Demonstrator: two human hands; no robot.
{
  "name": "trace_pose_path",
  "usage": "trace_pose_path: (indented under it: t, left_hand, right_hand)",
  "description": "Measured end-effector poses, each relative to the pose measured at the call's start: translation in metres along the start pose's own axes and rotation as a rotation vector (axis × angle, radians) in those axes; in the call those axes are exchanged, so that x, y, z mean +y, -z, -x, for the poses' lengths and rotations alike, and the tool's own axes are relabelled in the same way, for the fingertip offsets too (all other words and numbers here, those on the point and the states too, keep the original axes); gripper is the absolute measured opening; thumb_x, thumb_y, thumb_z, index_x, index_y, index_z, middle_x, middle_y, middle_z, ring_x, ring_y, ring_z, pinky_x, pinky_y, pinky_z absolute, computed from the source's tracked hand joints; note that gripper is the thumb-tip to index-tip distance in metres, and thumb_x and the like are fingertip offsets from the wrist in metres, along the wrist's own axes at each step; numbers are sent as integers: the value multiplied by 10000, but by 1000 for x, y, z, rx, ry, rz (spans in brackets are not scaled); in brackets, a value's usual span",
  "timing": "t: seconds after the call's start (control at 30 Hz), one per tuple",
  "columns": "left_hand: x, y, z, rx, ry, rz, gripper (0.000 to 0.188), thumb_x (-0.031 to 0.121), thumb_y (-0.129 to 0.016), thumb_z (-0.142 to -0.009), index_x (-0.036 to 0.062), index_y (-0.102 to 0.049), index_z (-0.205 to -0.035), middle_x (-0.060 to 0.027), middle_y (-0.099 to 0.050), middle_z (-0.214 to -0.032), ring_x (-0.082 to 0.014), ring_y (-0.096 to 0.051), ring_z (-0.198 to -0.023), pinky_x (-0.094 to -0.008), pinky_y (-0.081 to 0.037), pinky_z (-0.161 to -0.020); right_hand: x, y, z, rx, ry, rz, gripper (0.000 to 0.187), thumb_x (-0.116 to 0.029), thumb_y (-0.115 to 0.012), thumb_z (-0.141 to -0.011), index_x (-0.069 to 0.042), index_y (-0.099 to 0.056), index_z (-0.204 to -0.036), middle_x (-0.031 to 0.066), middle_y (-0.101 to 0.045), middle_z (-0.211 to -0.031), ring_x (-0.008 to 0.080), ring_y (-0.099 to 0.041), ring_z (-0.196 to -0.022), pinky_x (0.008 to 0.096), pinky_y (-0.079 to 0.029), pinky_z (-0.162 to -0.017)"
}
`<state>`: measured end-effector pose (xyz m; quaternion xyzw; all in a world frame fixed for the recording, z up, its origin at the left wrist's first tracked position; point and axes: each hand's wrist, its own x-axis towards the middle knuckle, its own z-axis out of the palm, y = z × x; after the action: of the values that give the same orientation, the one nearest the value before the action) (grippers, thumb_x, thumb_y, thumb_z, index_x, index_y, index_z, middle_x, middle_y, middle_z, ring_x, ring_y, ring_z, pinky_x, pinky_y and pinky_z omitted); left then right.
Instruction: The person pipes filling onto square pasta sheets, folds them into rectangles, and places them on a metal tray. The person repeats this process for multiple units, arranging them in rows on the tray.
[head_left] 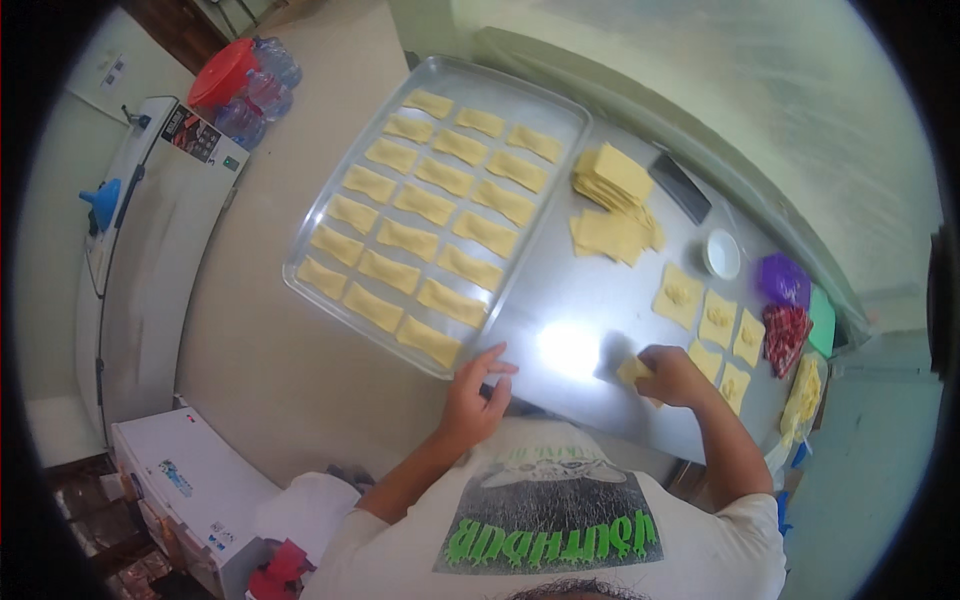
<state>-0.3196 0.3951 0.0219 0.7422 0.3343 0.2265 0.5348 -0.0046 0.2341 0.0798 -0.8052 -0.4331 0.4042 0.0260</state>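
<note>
Beside the near corner of a large metal tray (470, 85), my left hand (478, 398) is held with its fingers apart and nothing in it. Rows of folded dough pieces (408, 239) lie on that tray. My right hand (674, 376) has its fingers closed on a dough piece (632, 371) over the metal table (545, 300); part of the piece is hidden under the fingers. To the right of that hand lie several flat dough squares (678, 296), and some carry a small pale yellow filling.
Farther back are a stack of dough sheets (612, 180), a dark phone-like slab (680, 188) and a white bowl (721, 254). A purple item (783, 280), a red patterned cloth (787, 336) and a plastic bag with yellow contents (802, 398) line the right edge. A wall borders the table's far side.
</note>
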Motion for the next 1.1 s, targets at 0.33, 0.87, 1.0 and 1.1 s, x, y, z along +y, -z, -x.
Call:
trace_pose_path:
  t: [0.33, 0.87, 1.0, 1.1]
  left_hand:
    - [-50, 150, -41, 42, 89, 284, 378, 45, -587, -999, -12, -581, -1373, -97, -757, -1114, -159, -680, -1048, -337, -488, -1024]
    - [-94, 216, -35, 298, 294, 403, 387, 39, -573, -999, -36, -555, -1379, -122, -735, -1108, -175, -652, -1099, -365, -434, -1081]
    - [-85, 208, -39, 284, 247, 347, 372, 43, -571, -990, -33, -574, -1354, -123, -730, -1138, -197, -651, -1111, -383, -416, -1107]
    - [-80, 197, -37, 239, 181, 266, 370, 33, -544, -995, -38, -570, -1357, -129, -720, -1130, -188, -647, -1083, -353, -438, -1057]
  right_hand:
    - [-230, 177, -307, 204, 315, -149, 395, -235, -777, -852, 0, -714, -1163, 97, -752, -975, 169, -676, -860, 349, -546, -796]
    - [-312, 188, -586, 389, 467, 239, 505, -217, -736, -770, -83, -702, -1255, 174, -713, -1238, 363, -670, -1159, 446, -540, -995]
    - [-302, 162, -534, 861, 477, 424, 526, -124, -679, -826, -100, -638, -1350, 179, -686, -1262, 386, -618, -1206, 466, -500, -1029]
    - [-292, 122, -444, 857, 576, 70, 427, -84, -662, -847, -100, -673, -1274, 169, -682, -1272, 396, -607, -1204, 490, -454, -1072]
